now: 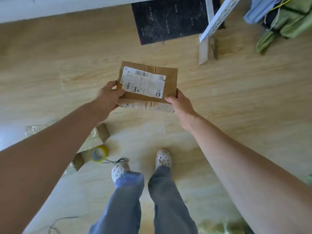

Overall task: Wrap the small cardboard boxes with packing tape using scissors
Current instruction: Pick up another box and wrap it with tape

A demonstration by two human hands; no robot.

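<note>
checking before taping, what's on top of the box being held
A white shipping label lies on the cardboard box, thumb of the left hand over its corner. Cardboard beneath it is hidden.

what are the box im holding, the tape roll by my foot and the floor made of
Flat brown cardboard box: matte paperboard, creased at the edges, with a white printed paper label. Yellowish roll of packing tape: probably glossy plastic film; it shines and looks translucent. Pale plank floor: wood grain with a light sheen, perhaps laminate or vinyl; cannot tell.
</note>
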